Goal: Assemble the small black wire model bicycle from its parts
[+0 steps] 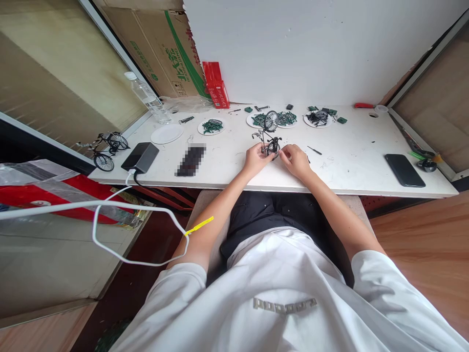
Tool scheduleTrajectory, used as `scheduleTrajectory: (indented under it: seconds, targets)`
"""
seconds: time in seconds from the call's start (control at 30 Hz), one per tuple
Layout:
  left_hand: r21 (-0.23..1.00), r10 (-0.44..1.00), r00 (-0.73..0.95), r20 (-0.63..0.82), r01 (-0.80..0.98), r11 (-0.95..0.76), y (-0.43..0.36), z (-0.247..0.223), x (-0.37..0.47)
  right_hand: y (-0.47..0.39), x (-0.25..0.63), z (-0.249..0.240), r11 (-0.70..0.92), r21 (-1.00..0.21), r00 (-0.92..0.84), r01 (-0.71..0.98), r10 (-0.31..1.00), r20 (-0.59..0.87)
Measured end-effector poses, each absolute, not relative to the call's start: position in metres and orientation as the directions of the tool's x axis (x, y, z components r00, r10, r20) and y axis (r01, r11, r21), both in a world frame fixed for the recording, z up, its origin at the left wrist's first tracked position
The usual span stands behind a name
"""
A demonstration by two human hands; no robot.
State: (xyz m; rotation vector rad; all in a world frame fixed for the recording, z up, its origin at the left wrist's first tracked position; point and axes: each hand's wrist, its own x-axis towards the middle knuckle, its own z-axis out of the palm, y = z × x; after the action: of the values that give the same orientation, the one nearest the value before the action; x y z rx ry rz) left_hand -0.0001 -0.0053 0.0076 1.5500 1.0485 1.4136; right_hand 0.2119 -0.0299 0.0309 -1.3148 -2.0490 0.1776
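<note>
A small black model bicycle (267,137) is held over the front half of the white table, one spoked wheel pointing away from me and the other close to my fingers. My left hand (255,159) is closed on its near end, thumb and fingers at the lower wheel. From the other side, my right hand (295,160) pinches at the edge of that same wheel. Any small part between those fingertips is too small to make out. A thin dark screwdriver-like tool (314,150) lies to the right of my right hand.
Plates of small green parts (212,127) and black parts (318,118) line the back of the table (351,166). Another model bicycle (104,149) stands at left beside a black power adapter (139,157). A phone (404,170) lies right; a white cable (139,264) loops over my left arm.
</note>
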Motion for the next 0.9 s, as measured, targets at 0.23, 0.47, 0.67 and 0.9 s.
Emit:
scheduleTrajectory:
  seconds: [0.23, 0.47, 0.67, 0.9]
  targets:
    - [0.896, 0.909, 0.01, 0.417, 0.163, -0.413, -0.005, 0.006, -0.001, -0.032, 0.213, 0.033, 0.525, -0.453, -0.295, 0.72, 0.823, 0.485]
    - [0.816, 0.866, 0.039, 0.499, 0.315, -0.485, -0.014, 0.012, 0.001, -0.024, 0.214, 0.026, 0.438, -0.412, -0.266, 0.799, 0.872, 0.411]
    - [0.768, 0.835, 0.001, 0.55, 0.392, -0.507, -0.017, 0.016, 0.002, -0.029, 0.213, 0.031, 0.474, -0.448, -0.274, 0.758, 0.855, 0.441]
    - [0.731, 0.806, -0.009, 0.591, 0.428, -0.531, -0.017, 0.015, 0.003, -0.029, 0.215, 0.031, 0.52, -0.442, -0.317, 0.731, 0.833, 0.454]
